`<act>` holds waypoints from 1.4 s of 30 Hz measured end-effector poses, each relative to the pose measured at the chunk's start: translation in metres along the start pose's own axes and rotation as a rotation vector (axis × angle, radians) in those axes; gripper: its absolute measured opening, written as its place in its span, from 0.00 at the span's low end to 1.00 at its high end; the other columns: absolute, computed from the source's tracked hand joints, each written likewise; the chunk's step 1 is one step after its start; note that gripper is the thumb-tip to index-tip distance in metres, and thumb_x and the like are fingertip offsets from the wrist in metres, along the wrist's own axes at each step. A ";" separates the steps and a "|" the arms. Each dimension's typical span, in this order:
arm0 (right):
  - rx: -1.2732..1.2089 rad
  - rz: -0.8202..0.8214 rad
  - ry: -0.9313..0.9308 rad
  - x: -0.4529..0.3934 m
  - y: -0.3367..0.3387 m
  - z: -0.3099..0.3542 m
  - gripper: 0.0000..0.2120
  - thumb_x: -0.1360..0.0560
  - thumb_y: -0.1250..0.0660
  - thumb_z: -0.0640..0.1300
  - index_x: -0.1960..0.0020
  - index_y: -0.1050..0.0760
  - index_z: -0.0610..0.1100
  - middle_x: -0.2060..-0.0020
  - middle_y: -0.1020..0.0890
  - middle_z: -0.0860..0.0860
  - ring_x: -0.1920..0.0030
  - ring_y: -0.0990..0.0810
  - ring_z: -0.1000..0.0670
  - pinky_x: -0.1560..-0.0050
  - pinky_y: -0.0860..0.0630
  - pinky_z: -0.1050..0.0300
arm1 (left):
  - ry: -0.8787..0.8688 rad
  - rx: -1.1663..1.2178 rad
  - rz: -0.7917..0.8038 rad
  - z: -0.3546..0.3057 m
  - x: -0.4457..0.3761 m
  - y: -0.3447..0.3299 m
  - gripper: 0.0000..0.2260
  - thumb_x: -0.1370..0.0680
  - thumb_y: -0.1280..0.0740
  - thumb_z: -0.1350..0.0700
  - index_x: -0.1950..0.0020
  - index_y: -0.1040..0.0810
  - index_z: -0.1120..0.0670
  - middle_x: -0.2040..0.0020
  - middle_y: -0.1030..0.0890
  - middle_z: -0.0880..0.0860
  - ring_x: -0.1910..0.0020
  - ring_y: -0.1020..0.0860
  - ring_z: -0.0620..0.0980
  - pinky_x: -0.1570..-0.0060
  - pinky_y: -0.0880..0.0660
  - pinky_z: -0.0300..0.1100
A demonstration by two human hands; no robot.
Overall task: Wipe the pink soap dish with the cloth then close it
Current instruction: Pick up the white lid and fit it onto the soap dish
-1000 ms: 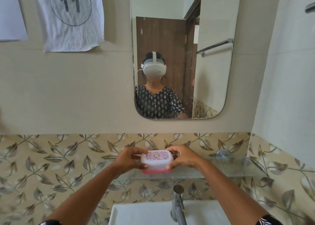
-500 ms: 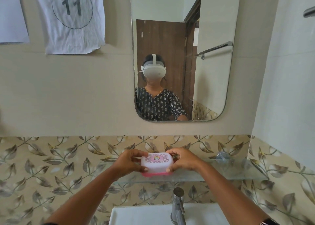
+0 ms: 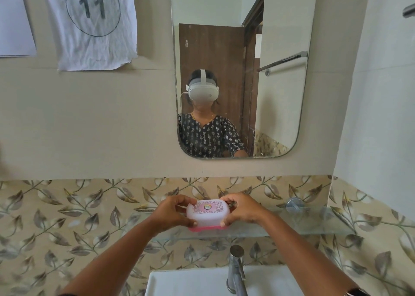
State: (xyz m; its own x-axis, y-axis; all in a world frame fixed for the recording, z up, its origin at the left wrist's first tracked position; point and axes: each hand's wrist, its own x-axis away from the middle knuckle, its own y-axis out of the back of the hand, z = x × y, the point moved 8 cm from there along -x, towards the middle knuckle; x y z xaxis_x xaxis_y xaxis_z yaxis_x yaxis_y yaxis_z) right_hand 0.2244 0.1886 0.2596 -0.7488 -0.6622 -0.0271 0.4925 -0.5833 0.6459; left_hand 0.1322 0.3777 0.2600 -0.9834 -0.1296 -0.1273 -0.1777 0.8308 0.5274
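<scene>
Since the earlier frame my hands have barely moved: they still hold the soap dish at the same spot on the shelf, and only my view has tipped a little downward.

My left hand grips the dish's left end, thumb curled onto the front wall and fingers over the top edge. My right hand grips the right end the same way. The pink soap dish sits low in the centre of the frame, its pink base on the glass shelf. Its frosted white lid is down over the base, with a pink floral label on top.

Below it, at the bottom centre, stands one chrome tap over one white basin. My forearms cross in front of the leaf-patterned tiles and part of the shelf. One mirror hangs at upper centre, reflecting a person in a white headset and one towel rail. At the upper left hang two sheets: a crumpled paper marked 11 and a plain one cut by the frame edge.
</scene>
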 end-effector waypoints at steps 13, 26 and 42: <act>-0.091 0.092 -0.045 0.003 -0.007 0.005 0.30 0.38 0.20 0.48 0.39 0.24 0.44 0.45 0.18 0.51 0.45 0.20 0.52 0.41 0.23 0.54 | 0.036 -0.125 -0.038 -0.006 0.001 0.001 0.43 0.51 0.19 0.39 0.40 0.24 0.55 0.48 0.18 0.49 0.50 0.20 0.45 0.50 0.21 0.39; -0.662 0.027 -0.158 0.013 -0.009 0.006 0.28 0.36 0.22 0.36 0.40 0.30 0.44 0.44 0.22 0.42 0.48 0.20 0.44 0.63 0.21 0.55 | -0.041 -0.007 -0.073 -0.024 0.008 0.003 0.29 0.47 0.17 0.50 0.49 0.21 0.44 0.51 0.16 0.46 0.54 0.18 0.48 0.54 0.18 0.47; -0.832 -0.089 -0.125 0.018 -0.001 0.003 0.21 0.32 0.27 0.32 0.43 0.28 0.44 0.50 0.20 0.42 0.57 0.20 0.44 0.63 0.21 0.52 | 0.156 0.423 0.100 -0.021 0.012 -0.019 0.13 0.29 0.26 0.59 0.47 0.18 0.62 0.49 0.16 0.61 0.52 0.18 0.55 0.45 0.21 0.50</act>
State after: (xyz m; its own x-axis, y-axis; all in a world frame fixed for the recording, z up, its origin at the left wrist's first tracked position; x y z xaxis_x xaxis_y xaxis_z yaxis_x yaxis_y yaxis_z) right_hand 0.2089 0.1789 0.2605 -0.8198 -0.5690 0.0644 0.5586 -0.8195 -0.1279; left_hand 0.1234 0.3489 0.2666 -0.9946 -0.0906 0.0515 -0.0828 0.9870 0.1379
